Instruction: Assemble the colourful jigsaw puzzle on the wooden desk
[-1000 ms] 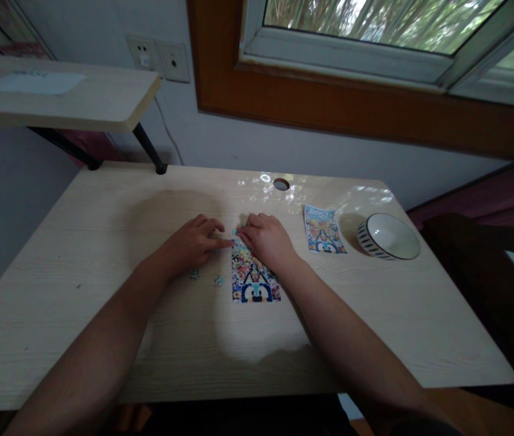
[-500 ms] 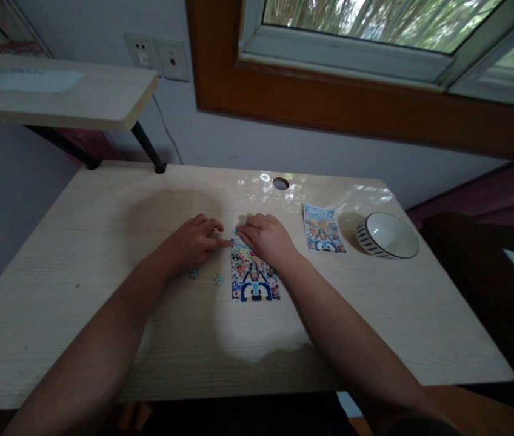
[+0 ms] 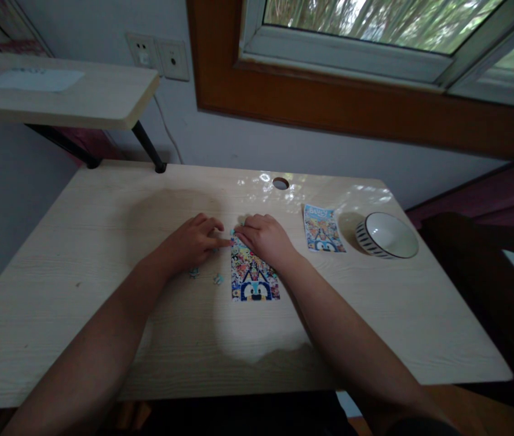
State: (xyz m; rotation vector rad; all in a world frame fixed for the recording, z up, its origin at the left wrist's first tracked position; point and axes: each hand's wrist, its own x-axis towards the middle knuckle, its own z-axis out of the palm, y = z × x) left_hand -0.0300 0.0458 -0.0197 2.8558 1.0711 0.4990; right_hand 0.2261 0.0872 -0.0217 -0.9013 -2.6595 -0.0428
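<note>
A colourful jigsaw puzzle lies flat on the pale wooden table in front of me. My right hand rests on the puzzle's top end, its fingers curled and pinched on a small light-blue puzzle piece at the top left corner. My left hand lies flat on the table just left of the puzzle, with the index finger stretched out to that same corner. Two loose pieces lie by my left wrist.
A printed picture card lies right of the puzzle, and beside it stands a striped white bowl. A cable hole is at the table's back. A raised shelf stands at the back left, under wall sockets.
</note>
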